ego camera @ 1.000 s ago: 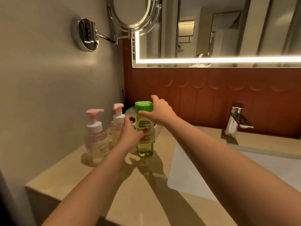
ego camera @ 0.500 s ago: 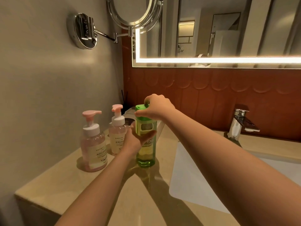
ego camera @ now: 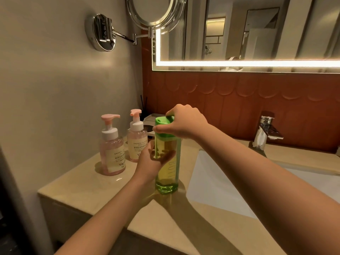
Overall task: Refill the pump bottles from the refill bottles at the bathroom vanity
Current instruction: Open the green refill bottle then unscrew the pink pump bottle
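My left fingers are wrapping the liquid-filled green bottle, right fingers clamping its cap, beside two pink-filled pump bottles.

Two pink pump bottles, one green refill bottle, two hands, one faucet, one sink, two mirrors.

I see my left grip wrapped round the middle of the green refill bottle, which stands upright on the tabletop just beside the sink basin. My right grip curls over its green cap, thumb and fingers pinching the sides. Two pink pump bottles stand close together to the left, near the wall. A chrome faucet sits behind the basin, under the lit mirror.
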A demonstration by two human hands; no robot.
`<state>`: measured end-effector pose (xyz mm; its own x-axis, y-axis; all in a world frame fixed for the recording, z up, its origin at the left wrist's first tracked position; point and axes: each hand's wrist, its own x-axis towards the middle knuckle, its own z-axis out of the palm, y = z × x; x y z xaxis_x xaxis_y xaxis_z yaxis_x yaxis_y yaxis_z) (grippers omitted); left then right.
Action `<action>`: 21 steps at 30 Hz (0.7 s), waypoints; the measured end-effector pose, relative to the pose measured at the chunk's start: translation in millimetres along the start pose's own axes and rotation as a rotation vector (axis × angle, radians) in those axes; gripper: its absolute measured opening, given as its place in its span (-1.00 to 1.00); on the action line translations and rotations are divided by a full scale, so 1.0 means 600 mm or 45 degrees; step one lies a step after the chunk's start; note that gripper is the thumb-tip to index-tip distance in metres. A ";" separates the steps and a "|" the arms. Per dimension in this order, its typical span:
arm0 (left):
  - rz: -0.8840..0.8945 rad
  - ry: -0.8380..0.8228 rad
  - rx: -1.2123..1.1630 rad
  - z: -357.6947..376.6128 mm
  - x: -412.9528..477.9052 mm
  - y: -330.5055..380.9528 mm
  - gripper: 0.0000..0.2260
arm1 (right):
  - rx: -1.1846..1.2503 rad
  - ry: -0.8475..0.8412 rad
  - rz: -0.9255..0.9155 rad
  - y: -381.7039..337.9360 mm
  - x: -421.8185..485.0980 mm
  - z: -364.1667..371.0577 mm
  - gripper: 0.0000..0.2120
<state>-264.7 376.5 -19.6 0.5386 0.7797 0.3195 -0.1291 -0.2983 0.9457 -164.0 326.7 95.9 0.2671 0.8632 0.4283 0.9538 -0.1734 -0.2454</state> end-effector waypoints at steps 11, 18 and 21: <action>0.025 0.079 -0.025 0.013 -0.025 0.000 -0.36 | -0.139 0.061 0.009 -0.013 -0.025 -0.005 -0.38; 0.058 0.007 -0.013 0.007 -0.022 -0.001 -0.42 | 0.038 0.021 -0.125 -0.001 -0.031 -0.011 -0.48; 0.033 -0.017 -0.024 0.000 -0.018 -0.007 -0.28 | 0.371 -0.214 -0.187 0.017 -0.030 -0.015 -0.52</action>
<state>-269.7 369.4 -27.1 0.5458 0.7645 0.3430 -0.1584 -0.3078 0.9382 -158.1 304.9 93.7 0.0810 0.9391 0.3341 0.8947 0.0792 -0.4396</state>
